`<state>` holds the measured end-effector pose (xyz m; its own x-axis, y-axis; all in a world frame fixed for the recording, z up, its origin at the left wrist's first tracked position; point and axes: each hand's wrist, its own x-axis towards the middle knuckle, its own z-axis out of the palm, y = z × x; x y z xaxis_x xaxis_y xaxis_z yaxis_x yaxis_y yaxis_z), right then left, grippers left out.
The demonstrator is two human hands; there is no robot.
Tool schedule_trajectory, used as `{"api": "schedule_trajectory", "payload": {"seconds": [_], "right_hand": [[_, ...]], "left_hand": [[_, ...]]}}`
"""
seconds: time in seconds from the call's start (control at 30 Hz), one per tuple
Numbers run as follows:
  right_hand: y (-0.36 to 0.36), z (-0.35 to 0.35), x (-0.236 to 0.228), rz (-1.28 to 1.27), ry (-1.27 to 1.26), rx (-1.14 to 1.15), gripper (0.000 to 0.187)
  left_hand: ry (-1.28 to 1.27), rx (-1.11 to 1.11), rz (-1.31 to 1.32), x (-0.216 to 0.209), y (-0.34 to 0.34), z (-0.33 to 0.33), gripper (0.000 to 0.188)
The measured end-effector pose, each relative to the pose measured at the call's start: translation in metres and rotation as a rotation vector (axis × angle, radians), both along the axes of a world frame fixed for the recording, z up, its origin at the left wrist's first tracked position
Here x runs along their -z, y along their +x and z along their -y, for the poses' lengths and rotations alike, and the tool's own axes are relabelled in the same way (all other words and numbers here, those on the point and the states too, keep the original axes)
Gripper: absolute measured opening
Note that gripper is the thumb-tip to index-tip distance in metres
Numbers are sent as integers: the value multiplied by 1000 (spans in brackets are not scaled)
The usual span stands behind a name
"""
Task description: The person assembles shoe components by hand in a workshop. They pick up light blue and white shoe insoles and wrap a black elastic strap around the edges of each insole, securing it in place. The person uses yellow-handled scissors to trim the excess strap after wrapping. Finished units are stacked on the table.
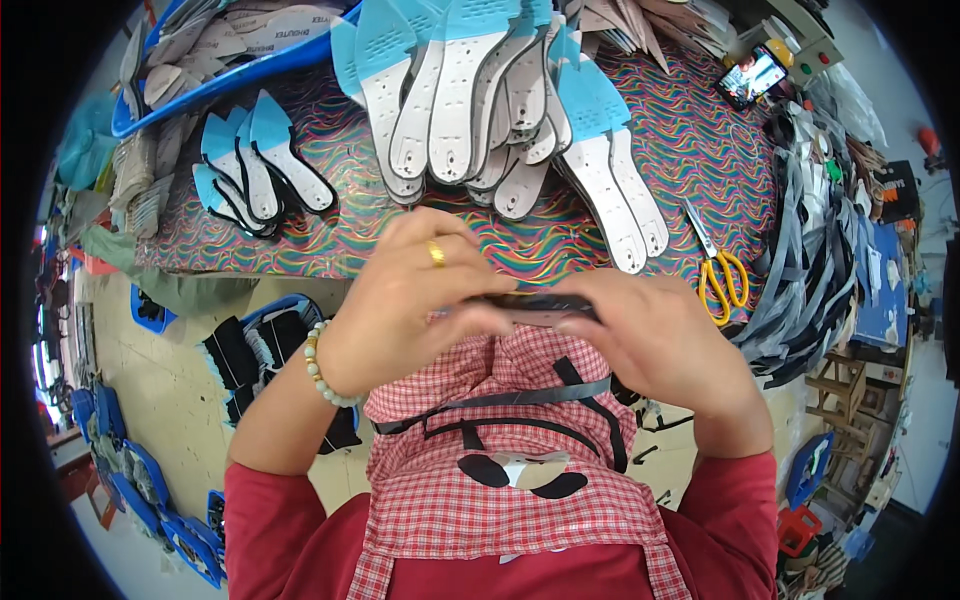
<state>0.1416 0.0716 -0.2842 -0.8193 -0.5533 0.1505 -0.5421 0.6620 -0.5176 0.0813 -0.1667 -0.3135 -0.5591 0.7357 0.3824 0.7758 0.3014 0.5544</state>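
Observation:
In front of my apron, my left hand [410, 290] and my right hand [665, 335] grip a shoe insole [540, 306] between them, one at each end. It is seen nearly edge-on, with a dark edge and a pale pinkish underside; its ends are covered by my fingers. Just beyond my hands lies a big pile of white and blue insoles [460, 100] with dark rims. To the left rests a smaller group of insoles [262, 170] with black edging. More long insoles [607, 190] lie to the right of the pile.
Yellow-handled scissors [722, 280] lie at the table's right edge, beside a heap of grey and black strips [815, 230]. A phone [752, 77] stands at the back right. A blue tray [215, 75] holds beige pieces. Below left, a blue basket [290, 303] holds black pieces.

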Motion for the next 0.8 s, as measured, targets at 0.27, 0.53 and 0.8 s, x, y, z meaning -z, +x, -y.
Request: {"api": "schedule_trajectory", "payload": {"seconds": [0.27,0.53,0.8], "right_hand": [[0,-5,2,140,-694,239,37],[25,43,62,-79,-960,456,12],[12,54,55,-180,-840,391,15]], "left_hand": [[364,-10,867,6,36,-19,21],[824,-137,1082,13,55,-40,27],[929,-137,777,20,41,-51,26]]}}
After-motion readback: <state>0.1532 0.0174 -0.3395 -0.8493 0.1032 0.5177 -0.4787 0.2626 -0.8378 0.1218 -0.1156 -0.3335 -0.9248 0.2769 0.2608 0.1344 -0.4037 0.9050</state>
